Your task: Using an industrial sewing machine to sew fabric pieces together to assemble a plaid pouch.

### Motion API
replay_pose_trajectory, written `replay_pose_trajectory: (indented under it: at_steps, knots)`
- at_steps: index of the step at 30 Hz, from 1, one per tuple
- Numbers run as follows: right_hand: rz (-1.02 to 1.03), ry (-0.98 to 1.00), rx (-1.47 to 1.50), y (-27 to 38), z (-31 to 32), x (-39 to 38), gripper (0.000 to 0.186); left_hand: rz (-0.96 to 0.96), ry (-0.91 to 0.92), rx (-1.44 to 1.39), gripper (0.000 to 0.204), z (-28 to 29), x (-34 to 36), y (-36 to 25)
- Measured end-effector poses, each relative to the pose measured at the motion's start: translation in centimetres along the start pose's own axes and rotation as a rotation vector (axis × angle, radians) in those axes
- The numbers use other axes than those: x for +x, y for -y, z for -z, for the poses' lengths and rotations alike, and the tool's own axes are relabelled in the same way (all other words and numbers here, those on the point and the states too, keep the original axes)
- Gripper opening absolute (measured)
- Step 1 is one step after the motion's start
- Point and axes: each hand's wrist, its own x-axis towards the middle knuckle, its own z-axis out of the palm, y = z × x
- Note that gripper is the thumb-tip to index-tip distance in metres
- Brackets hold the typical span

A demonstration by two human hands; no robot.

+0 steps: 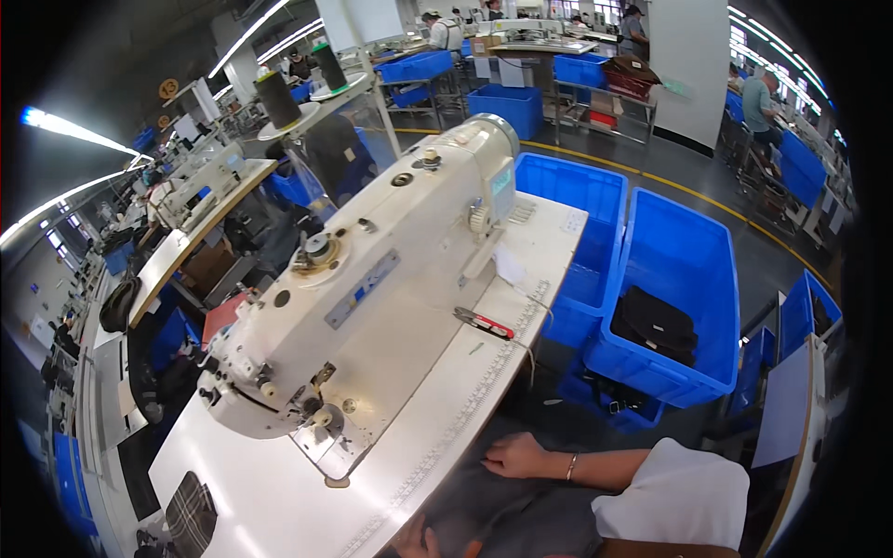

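Note:
My right hand [517,456], a bracelet at its wrist, is on dark cloth [521,511] over my lap, just below the table's front edge. Its fingers are curled in, and what they hold, if anything, is hidden. At the lower edge my left hand [415,539] shows only in part, fingers apart beside the same cloth. A small orange piece [473,549] lies between the hands. In front stands a white sewing machine [372,270] on a white table [372,502]. Red-handled thread snips [484,323] rest on the tabletop, away from both hands.
Blue bins [688,242] stand right of the table, one holding black folded pieces [654,324]. Plaid cloth [191,516] lies at the table's left corner. Thread cones [277,99] stand behind the machine. A wooden-edged board [791,437] is at right. Other people work far off.

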Motion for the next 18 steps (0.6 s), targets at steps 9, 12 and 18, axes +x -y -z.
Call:
replay_pose_trajectory:
  at_steps: [9, 12, 18]
  knots:
    - [0.229, -0.207, 0.119, 1.7, 3.6, 5.6, 0.024, 0.195, -0.244, 0.212, 0.033, -1.4, -2.8, 8.9]
    - [-0.030, 0.017, -0.096, -1.4, -0.6, 0.6, 0.035, 0.170, -0.236, 0.177, 0.032, -2.0, -1.8, 10.4]
    - [0.171, -0.116, 0.245, 4.4, 5.7, 5.1, 0.040, 0.154, -0.258, 0.124, 0.029, -4.2, -0.9, 12.2]
